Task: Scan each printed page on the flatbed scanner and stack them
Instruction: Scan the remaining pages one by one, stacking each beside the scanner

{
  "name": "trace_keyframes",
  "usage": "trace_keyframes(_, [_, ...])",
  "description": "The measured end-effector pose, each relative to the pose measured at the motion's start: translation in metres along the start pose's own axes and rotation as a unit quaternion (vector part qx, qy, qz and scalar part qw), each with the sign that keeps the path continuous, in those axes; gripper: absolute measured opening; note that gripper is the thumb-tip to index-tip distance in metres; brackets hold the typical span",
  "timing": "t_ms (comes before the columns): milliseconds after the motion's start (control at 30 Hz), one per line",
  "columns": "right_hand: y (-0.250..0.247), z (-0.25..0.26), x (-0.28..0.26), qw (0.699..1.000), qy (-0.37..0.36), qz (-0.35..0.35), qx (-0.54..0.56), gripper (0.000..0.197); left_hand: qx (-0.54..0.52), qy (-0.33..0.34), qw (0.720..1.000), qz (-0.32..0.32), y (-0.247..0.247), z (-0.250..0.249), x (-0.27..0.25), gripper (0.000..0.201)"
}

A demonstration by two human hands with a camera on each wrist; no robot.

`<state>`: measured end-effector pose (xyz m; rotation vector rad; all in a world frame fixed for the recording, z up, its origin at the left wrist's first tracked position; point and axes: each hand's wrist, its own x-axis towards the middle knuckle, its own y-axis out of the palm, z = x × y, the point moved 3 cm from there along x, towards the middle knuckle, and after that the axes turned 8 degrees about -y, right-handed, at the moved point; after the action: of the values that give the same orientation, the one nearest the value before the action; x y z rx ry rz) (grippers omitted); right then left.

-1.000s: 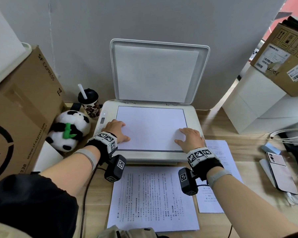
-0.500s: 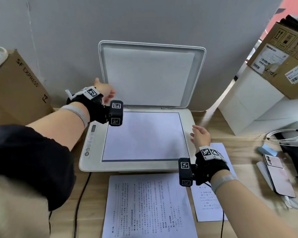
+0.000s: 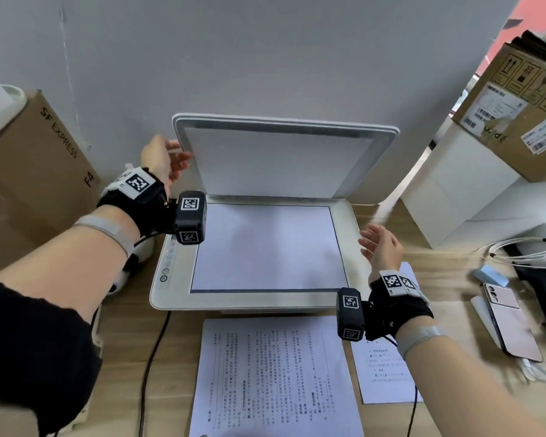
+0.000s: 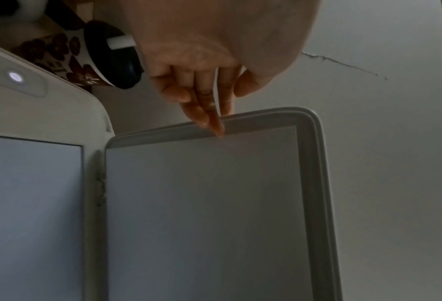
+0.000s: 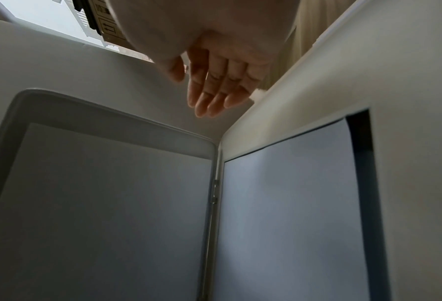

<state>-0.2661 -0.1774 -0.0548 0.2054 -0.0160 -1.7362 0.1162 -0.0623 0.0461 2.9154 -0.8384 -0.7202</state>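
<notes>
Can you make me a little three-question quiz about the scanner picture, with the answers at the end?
1. True or false: the scanner lid is shut flat over the page on the glass.
2. Which hand touches the lid's edge? A) left hand B) right hand C) both
3. Fill in: the big printed page on the desk lies in ___ of the scanner.

Key
1. False. The lid is raised, and the page lies uncovered.
2. A. The left hand's fingertips reach over the lid's side edge; the right hand hovers open beside the scanner.
3. front.
</notes>
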Motion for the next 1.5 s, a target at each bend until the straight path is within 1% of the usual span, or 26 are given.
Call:
trace_keyframes(167, [-0.010,0.009,-0.008,0.998,-0.004,0.013,0.064,0.042,0.014,0.006,1.000,-0.004,-0.024,0.036,-0.022,0.024])
trace_keyframes(233, [-0.018,0.011,-0.013,0.997,-0.004,0.010,0.072,0.048,0.047,0.002,0.999,-0.004,-0.038,0.054,-0.025,0.031])
trace_keyframes(267, [-0.022,0.010,-0.014,0.997,0.001,0.004,0.075,0.049,0.058,-0.006,0.998,-0.007,-0.044,0.064,-0.024,0.033])
trace_keyframes(333, [-0.030,0.007,-0.019,0.997,0.010,-0.016,0.071,0.046,0.072,-0.028,0.997,-0.011,-0.056,0.082,-0.024,0.032])
trace_keyframes(433, [-0.039,0.000,-0.025,0.999,0.025,-0.025,0.001,0.035,0.144,-0.063,0.988,0.001,-0.069,0.105,-0.028,0.029])
trace_keyframes(533, [-0.044,-0.007,-0.031,0.995,0.028,-0.020,-0.093,0.025,0.189,-0.094,0.977,0.013,-0.081,0.117,-0.031,0.017])
trace_keyframes(567, [-0.044,-0.008,-0.034,0.992,0.020,-0.015,-0.124,0.021,0.196,-0.094,0.976,0.001,-0.086,0.119,-0.029,0.013])
trace_keyframes(600, [-0.044,-0.008,-0.037,0.989,0.013,-0.013,-0.150,0.014,0.209,-0.080,0.974,-0.020,-0.090,0.118,-0.027,0.011])
trace_keyframes(633, [-0.044,-0.007,-0.040,0.985,0.011,-0.014,-0.174,0.010,0.228,-0.052,0.971,-0.044,-0.094,0.117,-0.024,0.011])
trace_keyframes(700, [-0.045,-0.007,-0.046,0.978,0.008,-0.021,-0.209,0.009,0.290,-0.004,0.954,-0.078,-0.101,0.115,-0.018,0.016])
trace_keyframes(733, [-0.047,-0.008,-0.046,0.975,0.008,-0.028,-0.221,0.010,0.323,-0.002,0.943,-0.077,-0.101,0.116,-0.017,0.020])
trace_keyframes(800, [-0.050,-0.010,-0.047,0.970,0.014,-0.056,-0.237,0.014,0.376,-0.037,0.923,-0.065,-0.102,0.123,-0.011,0.019])
trace_keyframes(833, [-0.052,-0.010,-0.047,0.968,0.019,-0.074,-0.238,0.017,0.375,-0.061,0.923,-0.061,-0.102,0.128,-0.007,0.024])
trace_keyframes(867, [-0.053,-0.011,-0.047,0.968,0.023,-0.091,-0.234,0.021,0.370,-0.081,0.924,-0.055,-0.102,0.131,-0.004,0.035])
trace_keyframes(900, [-0.053,-0.011,-0.047,0.968,0.026,-0.100,-0.230,0.024,0.368,-0.096,0.923,-0.050,-0.102,0.133,-0.003,0.041])
trace_keyframes(1000, [-0.053,-0.009,-0.044,0.970,0.022,-0.103,-0.221,0.026,0.381,-0.103,0.917,-0.059,-0.099,0.135,-0.005,0.046])
trace_keyframes(1100, [-0.052,-0.011,-0.041,0.971,0.018,-0.101,-0.214,0.026,0.387,-0.104,0.913,-0.076,-0.097,0.137,-0.005,0.046])
trace_keyframes(1200, [-0.050,-0.016,-0.040,0.973,0.024,-0.092,-0.211,0.022,0.401,-0.105,0.907,-0.068,-0.096,0.138,-0.003,0.047])
trace_keyframes(1267, [-0.049,-0.020,-0.040,0.972,0.027,-0.087,-0.216,0.019,0.392,-0.099,0.912,-0.066,-0.096,0.139,-0.002,0.044])
trace_keyframes(1333, [-0.049,-0.025,-0.039,0.971,0.028,-0.087,-0.219,0.018,0.379,-0.102,0.917,-0.072,-0.097,0.141,-0.003,0.034])
trace_keyframes(1433, [-0.052,-0.032,-0.037,0.971,0.025,-0.088,-0.219,0.027,0.328,-0.094,0.935,-0.094,-0.097,0.148,-0.002,0.036])
trace_keyframes(1500, [-0.055,-0.036,-0.037,0.970,0.029,-0.080,-0.227,0.031,0.334,-0.079,0.933,-0.109,-0.097,0.152,-0.005,0.033])
